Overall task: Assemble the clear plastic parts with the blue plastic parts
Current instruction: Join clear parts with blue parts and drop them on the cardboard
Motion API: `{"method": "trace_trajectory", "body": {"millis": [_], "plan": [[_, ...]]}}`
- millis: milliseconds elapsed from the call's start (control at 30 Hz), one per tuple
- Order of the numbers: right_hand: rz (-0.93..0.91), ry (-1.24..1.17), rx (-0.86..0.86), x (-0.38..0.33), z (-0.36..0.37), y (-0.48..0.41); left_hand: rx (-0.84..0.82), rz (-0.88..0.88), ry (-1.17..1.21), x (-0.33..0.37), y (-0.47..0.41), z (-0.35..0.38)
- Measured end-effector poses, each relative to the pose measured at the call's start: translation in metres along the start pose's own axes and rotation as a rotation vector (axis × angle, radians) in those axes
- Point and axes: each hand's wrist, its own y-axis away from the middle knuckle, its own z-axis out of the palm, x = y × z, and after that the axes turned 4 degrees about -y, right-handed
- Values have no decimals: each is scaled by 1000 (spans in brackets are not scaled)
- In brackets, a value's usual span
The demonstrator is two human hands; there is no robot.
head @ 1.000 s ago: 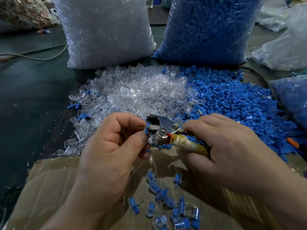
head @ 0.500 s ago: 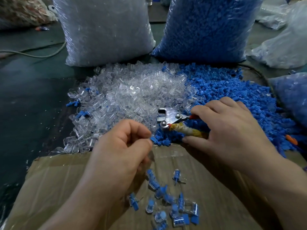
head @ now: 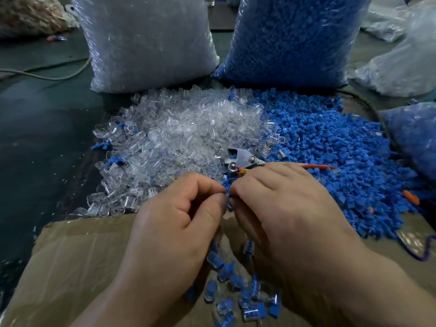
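Dark green work surface (head: 42, 138), dull and flat, with a pale cable (head: 59, 76) snaking across at far left. Standing upright at the back: bag of clear parts (head: 148, 43), glossy and crinkled, and just beside it bag of blue parts (head: 290, 41). Spilled in front of them, touching side by side: heap of clear plastic parts (head: 184, 133), small glassy tubular shells lying every way, and heap of blue plastic parts (head: 330, 149), matte, blocky, ridged. Lying on the seam between the heaps: metal pliers (head: 245, 161), jaws toward the upper left, red handle running off to the right.

Nearest, a brown cardboard sheet (head: 77, 251), creased, carrying a scatter of assembled pieces (head: 253, 310), blue cores inside clear shells.

Over the cardboard's far edge, left hand (head: 174, 232) and right hand (head: 287, 213) close together, fingertips meeting, fingers of each curled in a pinch on one blue part (head: 228, 199). Only a thin sliver of it on show between the tips, long axis running near-to-far in the view, far end toward the pliers. Clear shell on it or not: cannot tell.
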Motion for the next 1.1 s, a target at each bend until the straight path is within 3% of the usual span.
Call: {"method": "trace_trajectory", "body": {"millis": [133,267,333,467,500,633,667,733,933,1000,1100], "plan": [[24,-90,53,-2,0,1,-9,-23,59,6,-3,-7],[31,-165,8,-9,-1,-1,-178,-123,152,5,-8,-13],[169,-260,-58,-14,-3,0,-181,-81,175,3,-8,-15],[638,-1002,-243,-13,-14,2,-245,162,118,3,-7,-17],[657,-1017,-285,-12,-17,1,-267,194,75,2,-7,-19],[403,-332,-300,-5,-14,4,-308,178,-221,-5,-12,-28],[345,-267,-305,-6,-14,4,-334,184,-315,-7,-14,-28],[254,-203,-383,-11,-10,5,-376,215,-437,-9,-14,-25],[181,-168,-483,-14,-11,8,-472,309,-433,0,-6,-18],[200,-138,-480,-10,-11,9,-415,241,-433,-2,-8,-20],[269,-82,-388,-5,-8,6,-202,115,-488,-8,-12,-26]]}}
